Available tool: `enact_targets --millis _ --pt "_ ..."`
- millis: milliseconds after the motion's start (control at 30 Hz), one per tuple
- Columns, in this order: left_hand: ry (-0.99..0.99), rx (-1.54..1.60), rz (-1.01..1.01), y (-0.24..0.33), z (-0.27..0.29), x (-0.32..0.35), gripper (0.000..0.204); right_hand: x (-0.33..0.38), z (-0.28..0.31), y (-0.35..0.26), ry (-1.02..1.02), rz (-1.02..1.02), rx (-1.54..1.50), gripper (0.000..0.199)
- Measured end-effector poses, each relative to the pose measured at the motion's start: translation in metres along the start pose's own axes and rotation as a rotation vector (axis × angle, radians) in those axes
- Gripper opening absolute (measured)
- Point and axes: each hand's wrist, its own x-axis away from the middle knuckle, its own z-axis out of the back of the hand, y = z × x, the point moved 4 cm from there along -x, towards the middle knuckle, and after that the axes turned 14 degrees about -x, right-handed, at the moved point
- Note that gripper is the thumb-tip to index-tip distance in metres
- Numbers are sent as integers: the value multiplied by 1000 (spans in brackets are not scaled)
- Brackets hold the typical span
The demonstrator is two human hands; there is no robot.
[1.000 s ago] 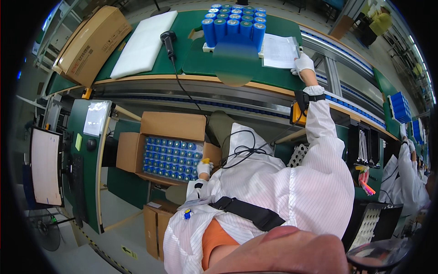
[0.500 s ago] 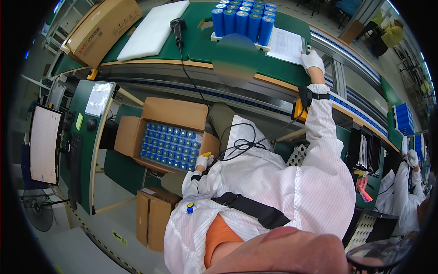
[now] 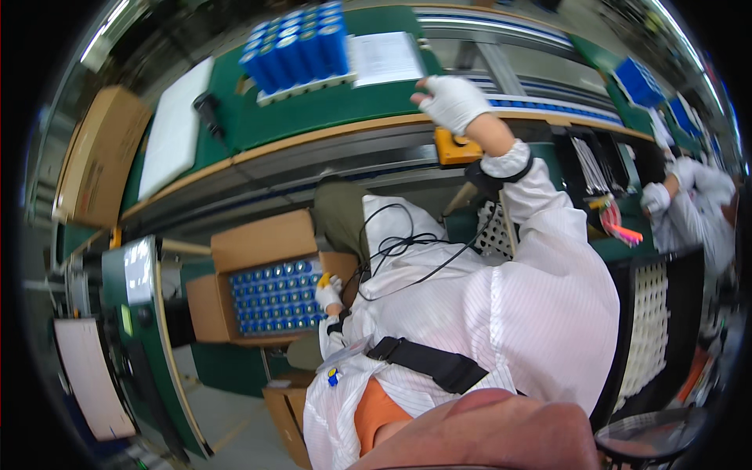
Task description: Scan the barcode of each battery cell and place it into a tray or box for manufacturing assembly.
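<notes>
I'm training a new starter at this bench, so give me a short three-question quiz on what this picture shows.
1. True or false: the gloved left hand rests at the open cardboard box of blue cylindrical cells.
2. What does the white-gloved right hand reach toward on the green bench?
A. the sheet of white paper
B. a red bucket
C. a glass bottle
3. Fill in: the upright blue cylinders on the bench stand in a ____ tray.

Key: 1 true; 2 A; 3 white.

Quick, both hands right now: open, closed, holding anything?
Left hand: at the box of blue cells, grip cannot be told.
Right hand: raised near the paper sheet, holding nothing visible.
</notes>
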Motion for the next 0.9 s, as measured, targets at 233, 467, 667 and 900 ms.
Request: enact_targets --millis 233,467,667,900 --pt "322 -347 -310 25 9 23 47 22 -47 48 194 92 -240 32" --pt "189 -1134 -306 27 3 25 41 19 -55 50 164 39 -309 34" --pt "347 -1342 -295 25 -1 19 18 17 -57 50 255 93 -290 29" --pt "405 -1324 -277 28 -1 22 18 17 -56 50 306 84 -395 29"
